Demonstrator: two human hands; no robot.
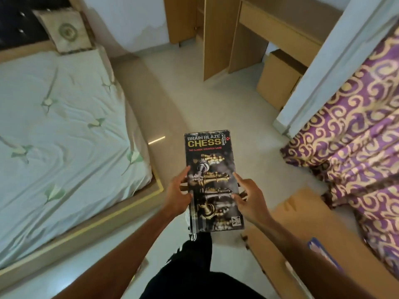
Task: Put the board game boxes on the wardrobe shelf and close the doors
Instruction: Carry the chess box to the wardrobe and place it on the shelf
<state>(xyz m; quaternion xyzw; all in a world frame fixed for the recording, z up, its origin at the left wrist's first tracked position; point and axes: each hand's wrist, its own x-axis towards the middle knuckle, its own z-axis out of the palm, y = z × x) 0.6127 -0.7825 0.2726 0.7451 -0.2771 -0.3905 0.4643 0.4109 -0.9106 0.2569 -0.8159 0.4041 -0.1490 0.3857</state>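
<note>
A dark chess box (212, 167) with gold lettering is held flat in front of me, above the floor. My left hand (178, 194) grips its left edge, fingers spread over the lid. On the right edge my right hand (248, 197) holds the box, thumb on top. More box edges show beneath it, stacked under the chess box. The wooden wardrobe (218, 35) stands at the far end of the room with a door (214, 39) swung open. Its shelves are out of sight.
A bed (60, 130) with a pale sheet fills the left side. A purple and gold curtain (354, 130) hangs on the right. A brown cardboard box (302, 229) sits on the floor at the lower right. A wooden desk (278, 29) stands next to the wardrobe.
</note>
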